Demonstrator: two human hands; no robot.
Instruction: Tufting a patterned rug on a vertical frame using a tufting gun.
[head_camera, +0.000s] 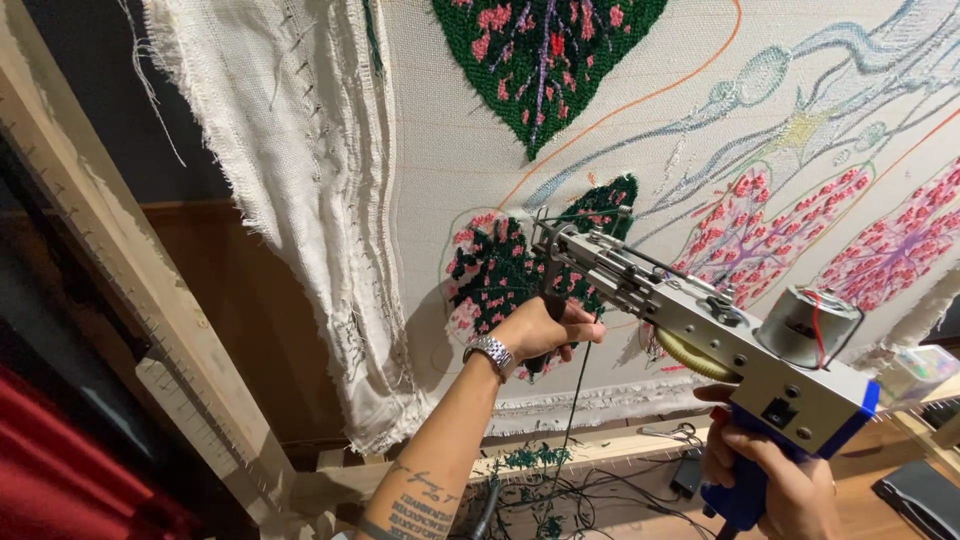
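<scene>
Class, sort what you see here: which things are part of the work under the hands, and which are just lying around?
In use: tufting gun; left hand; right hand; backing cloth; green yarn.
Lying about: tangled cables; yarn scraps; black adapter.

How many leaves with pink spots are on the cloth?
4. A dark green leaf is at the top, another green leaf is by the tufting gun, and two pale leaves are on the right. More may lie out of view.

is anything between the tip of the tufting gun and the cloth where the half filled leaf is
Nothing visible. The tufting gun tip sits right at the cloth on the half-filled leaf. The left hand grips the front handle below it; the right hand holds the blue grip.
</scene>
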